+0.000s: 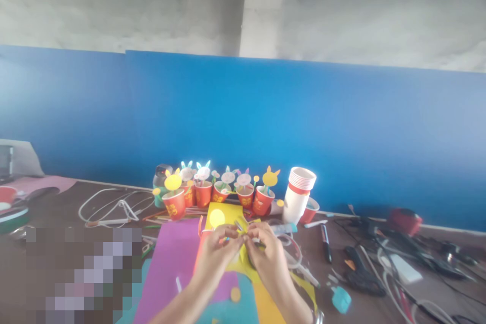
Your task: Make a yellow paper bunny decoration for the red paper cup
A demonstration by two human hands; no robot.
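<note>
My left hand [220, 250] and my right hand [266, 250] meet over the desk, fingertips pinched together. Between them is a small piece of yellow paper [247, 257], mostly covered by the fingers; its exact shape is blurred. A yellow paper disc [217, 218] shows just beyond my left hand, over a yellow sheet [230, 208]. Beneath my wrists lie a purple sheet [170, 258], a teal sheet [239, 309] and orange-yellow paper [268, 304]. A small tan disc [235, 294] rests between my forearms.
Behind my hands stand several red paper cups [204, 196] with paper animal faces. To their right is a stack of white cups [295, 202]. A marker [325, 244], a black glue gun [362, 273], cables and a teal lump [341, 299] lie right. A blue partition [243, 121] rises behind.
</note>
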